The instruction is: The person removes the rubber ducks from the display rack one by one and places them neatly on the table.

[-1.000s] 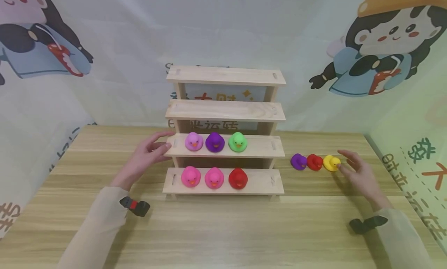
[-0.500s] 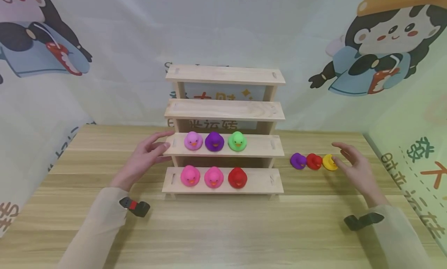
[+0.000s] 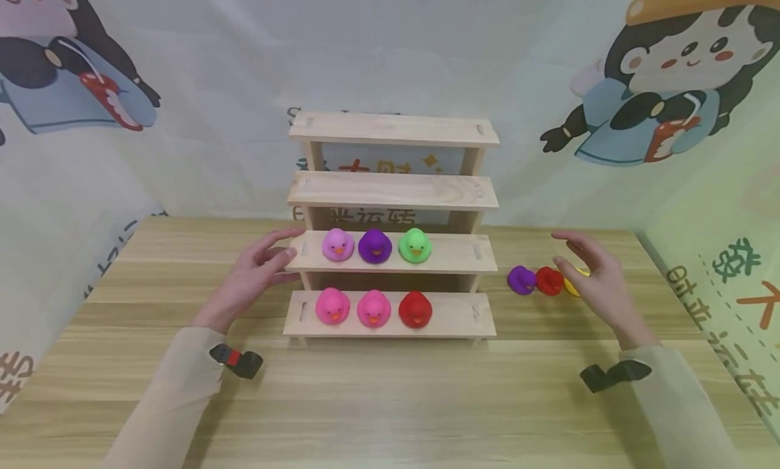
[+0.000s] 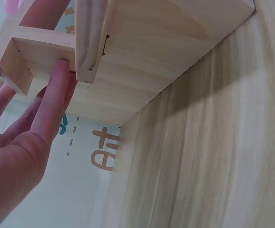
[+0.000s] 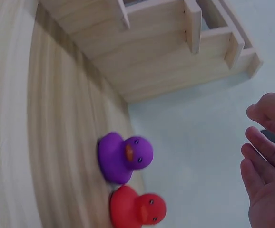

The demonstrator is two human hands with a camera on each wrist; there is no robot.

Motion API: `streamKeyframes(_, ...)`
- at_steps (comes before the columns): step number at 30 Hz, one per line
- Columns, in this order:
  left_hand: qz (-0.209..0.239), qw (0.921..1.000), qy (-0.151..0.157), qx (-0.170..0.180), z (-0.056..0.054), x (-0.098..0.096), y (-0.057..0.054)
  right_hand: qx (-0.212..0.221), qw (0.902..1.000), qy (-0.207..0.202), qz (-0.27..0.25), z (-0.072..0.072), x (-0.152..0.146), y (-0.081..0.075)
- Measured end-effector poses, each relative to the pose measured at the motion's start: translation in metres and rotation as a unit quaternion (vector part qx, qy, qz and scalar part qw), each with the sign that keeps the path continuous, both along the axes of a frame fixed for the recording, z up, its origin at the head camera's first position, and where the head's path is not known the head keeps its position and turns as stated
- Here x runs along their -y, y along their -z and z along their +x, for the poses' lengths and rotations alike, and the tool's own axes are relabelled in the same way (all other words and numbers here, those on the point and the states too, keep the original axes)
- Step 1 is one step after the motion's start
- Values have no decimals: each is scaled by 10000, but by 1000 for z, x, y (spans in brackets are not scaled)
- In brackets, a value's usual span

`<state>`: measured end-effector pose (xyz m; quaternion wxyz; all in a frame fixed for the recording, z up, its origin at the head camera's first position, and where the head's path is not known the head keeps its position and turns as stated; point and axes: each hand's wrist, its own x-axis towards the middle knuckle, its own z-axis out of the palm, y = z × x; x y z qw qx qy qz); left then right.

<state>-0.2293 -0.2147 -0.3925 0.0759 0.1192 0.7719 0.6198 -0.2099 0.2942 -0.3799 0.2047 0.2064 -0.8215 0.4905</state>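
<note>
A stepped wooden display rack (image 3: 393, 191) stands on the table. My left hand (image 3: 252, 273) grips the left end of its second shelf from the bottom; in the left wrist view, fingers (image 4: 52, 99) press against the wood from below. Three rubber ducks sit on that shelf: light pink (image 3: 338, 245), purple (image 3: 374, 246) and green (image 3: 414, 246). The bottom shelf bears two pink ducks (image 3: 332, 306) and a red one (image 3: 416, 310). My right hand (image 3: 600, 283), fingers parted and holding nothing, hovers over a yellow duck (image 3: 570, 289), partly hiding it.
On the table right of the rack, a purple duck (image 5: 116, 156) and a red duck (image 5: 132, 209) stand in line with the yellow one. Bare upper shelves (image 3: 393, 190) rise behind. A printed cloth (image 3: 390, 49) hangs along the back and sides.
My right hand has moved left and away from beside the yellow duck, now passing above it. The left hand stays on the rack, and the ducks have kept their places.
</note>
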Motion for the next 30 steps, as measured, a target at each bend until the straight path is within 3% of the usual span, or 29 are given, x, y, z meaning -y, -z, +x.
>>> streamKeyframes(6,-1,10000,-47,24,-1,-2,-2,-267,9991,-305,-116,-4,13,-13)
streamKeyframes(21,72,10000,-26,-58,-1,-1,2,-327,9969,-648,-300,-7,46,-28)
streamKeyframes(30,309,9995,-58,-66,-2,-1,4,-90,9946,-1020,160,-16,78,-31)
